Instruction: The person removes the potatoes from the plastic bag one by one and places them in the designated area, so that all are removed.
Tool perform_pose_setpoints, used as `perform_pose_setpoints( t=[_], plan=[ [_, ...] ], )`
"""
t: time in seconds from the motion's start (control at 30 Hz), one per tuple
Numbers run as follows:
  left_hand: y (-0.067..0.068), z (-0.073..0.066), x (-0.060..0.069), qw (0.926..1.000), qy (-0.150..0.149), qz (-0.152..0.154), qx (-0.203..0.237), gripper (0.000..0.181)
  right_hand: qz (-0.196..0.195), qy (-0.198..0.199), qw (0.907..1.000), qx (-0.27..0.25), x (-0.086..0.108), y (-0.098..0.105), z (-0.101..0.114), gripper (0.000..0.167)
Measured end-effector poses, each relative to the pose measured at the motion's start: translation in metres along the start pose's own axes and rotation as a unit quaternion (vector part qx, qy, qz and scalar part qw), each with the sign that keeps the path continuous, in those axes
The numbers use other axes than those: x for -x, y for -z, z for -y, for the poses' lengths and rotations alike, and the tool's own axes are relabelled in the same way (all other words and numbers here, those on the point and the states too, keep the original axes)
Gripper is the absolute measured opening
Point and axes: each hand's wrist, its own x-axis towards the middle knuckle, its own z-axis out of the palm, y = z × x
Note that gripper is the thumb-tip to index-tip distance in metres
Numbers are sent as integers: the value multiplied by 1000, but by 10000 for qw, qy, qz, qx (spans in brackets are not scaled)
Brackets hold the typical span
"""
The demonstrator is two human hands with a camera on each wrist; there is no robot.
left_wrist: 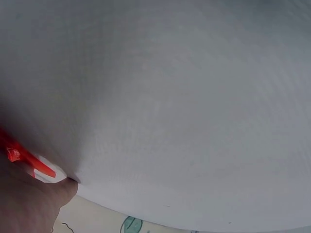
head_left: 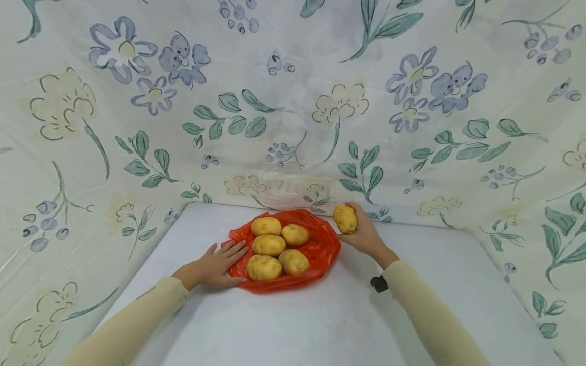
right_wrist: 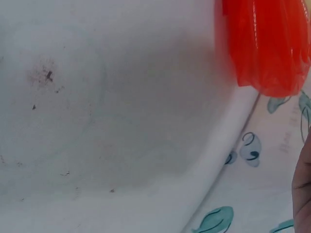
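In the head view a red plastic bag (head_left: 320, 244) lies spread on the white table, with several potatoes (head_left: 268, 245) resting on it. My left hand (head_left: 215, 265) lies with fingers extended on the bag's left edge, beside the potatoes. Off the bag's right edge, my right hand (head_left: 366, 238) grips one potato (head_left: 345, 219) and holds it raised. Part of the left hand (left_wrist: 29, 204) and a strip of red bag (left_wrist: 29, 158) show in the left wrist view. The right wrist view catches the bag (right_wrist: 267, 48) and a sliver of the right hand (right_wrist: 302, 189); the held potato is hidden there.
The white table (head_left: 293, 330) has small dark specks on its surface. Floral-printed sheeting (head_left: 293, 127) rises behind the table and along both sides. A small black object (head_left: 379, 284) sits at the right wrist.
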Motion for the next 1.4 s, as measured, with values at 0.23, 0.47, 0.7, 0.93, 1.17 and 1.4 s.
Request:
perform_pose_setpoints(
  t=[0.23,0.47,0.7,0.93,1.17,1.4],
  plan=[
    [2,-2,0,10000,29,46,-20,96,-24,-334,9994,-74,0,3,-9,92],
    [4,-4,1,9999,53,92,32,94,-9,-736,9973,-55,2,4,-11,90],
    [4,-4,-2,9999,72,74,-39,94,-18,-439,9988,211,1,3,-19,89],
    [2,-2,0,10000,46,36,-3,94,-140,-491,9985,175,2,-2,-30,85],
    [2,-3,0,10000,10,18,13,95,-46,-1003,9947,-229,0,-4,-40,88],
    [-1,-1,0,10000,46,-6,-44,94,147,-1536,9848,-793,0,-5,-40,92]
  ],
)
